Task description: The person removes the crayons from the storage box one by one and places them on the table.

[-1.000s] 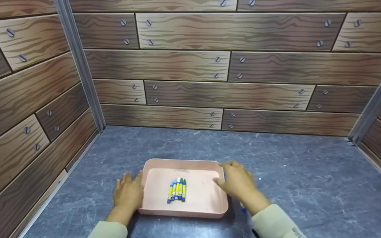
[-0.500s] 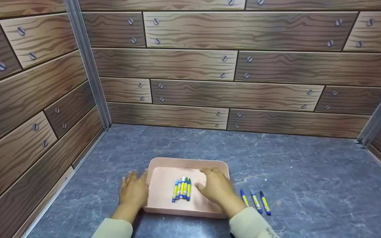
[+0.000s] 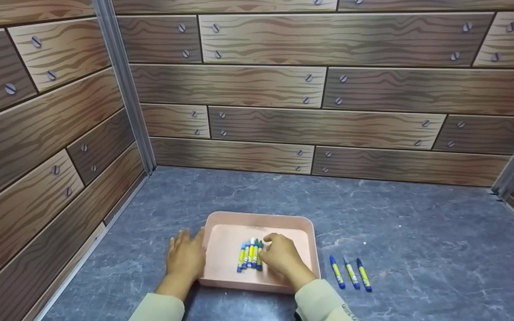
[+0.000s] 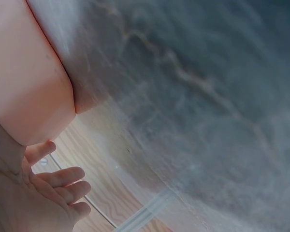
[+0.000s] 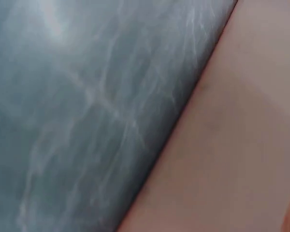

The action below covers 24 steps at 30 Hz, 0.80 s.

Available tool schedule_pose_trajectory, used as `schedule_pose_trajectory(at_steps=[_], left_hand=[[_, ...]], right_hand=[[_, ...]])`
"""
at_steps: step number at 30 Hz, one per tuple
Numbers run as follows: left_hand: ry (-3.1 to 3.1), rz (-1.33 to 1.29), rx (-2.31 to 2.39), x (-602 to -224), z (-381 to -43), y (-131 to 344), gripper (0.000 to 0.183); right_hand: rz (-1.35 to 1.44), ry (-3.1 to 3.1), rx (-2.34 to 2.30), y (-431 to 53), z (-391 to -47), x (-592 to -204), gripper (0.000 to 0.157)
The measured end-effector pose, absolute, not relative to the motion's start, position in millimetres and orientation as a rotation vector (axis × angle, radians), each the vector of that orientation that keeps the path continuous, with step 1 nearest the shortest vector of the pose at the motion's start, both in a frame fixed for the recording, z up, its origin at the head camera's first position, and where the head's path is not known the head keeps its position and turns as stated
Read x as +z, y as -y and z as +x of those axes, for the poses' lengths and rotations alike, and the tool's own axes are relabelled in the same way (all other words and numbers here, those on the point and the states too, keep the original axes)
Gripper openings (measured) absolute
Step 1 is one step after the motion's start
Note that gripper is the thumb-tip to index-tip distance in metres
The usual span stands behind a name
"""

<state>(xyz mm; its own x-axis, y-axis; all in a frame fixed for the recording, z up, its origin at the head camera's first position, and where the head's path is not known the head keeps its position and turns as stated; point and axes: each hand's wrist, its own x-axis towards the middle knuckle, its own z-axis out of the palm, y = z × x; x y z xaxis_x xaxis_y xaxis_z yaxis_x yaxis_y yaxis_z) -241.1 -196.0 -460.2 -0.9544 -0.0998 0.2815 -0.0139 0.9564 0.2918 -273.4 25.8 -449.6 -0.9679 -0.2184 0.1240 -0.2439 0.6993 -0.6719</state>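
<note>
A shallow pink tray (image 3: 234,282) sits on the table, and several crayons (image 3: 250,254) with yellow wrappers and blue ends lie side by side in it, their tips blue, white and green. My left hand (image 3: 187,258) rests against the tray's left wall, fingers extended; in the left wrist view those fingers (image 4: 63,177) show beside the tray's corner. Inside the tray, my right hand (image 3: 281,256) is at the right side of the row. Its thumb is at the dark green crayon, and a gap shows between thumb and index finger. The right wrist view shows mainly the tray's outer wall (image 5: 217,145).
Three more crayons (image 3: 350,273) lie on the dark marbled table (image 3: 417,249), right of the tray. Wood-patterned panels (image 3: 257,84) stand at the back and sides, with grey corner strips (image 3: 125,84).
My right hand has moved left from the tray's right rim to the crayons, uncovering the three on the table. My left hand stays at the left wall. The head view has shifted slightly.
</note>
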Motion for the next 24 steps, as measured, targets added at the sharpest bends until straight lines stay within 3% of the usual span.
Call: schedule_pose_trajectory(at_steps=[12,24], left_hand=[[2.820,0.075,-0.408,-461.1,-241.2,193.6,0.041],[2.821,0.095,-0.395,-459.0,-241.5,196.0,0.042]], right_hand=[[0.288,2.942,1.089,-22.3,-276.2,-455.3,0.043],[0.371,2.916,1.338,-28.0,-276.9,-453.8,0.037]])
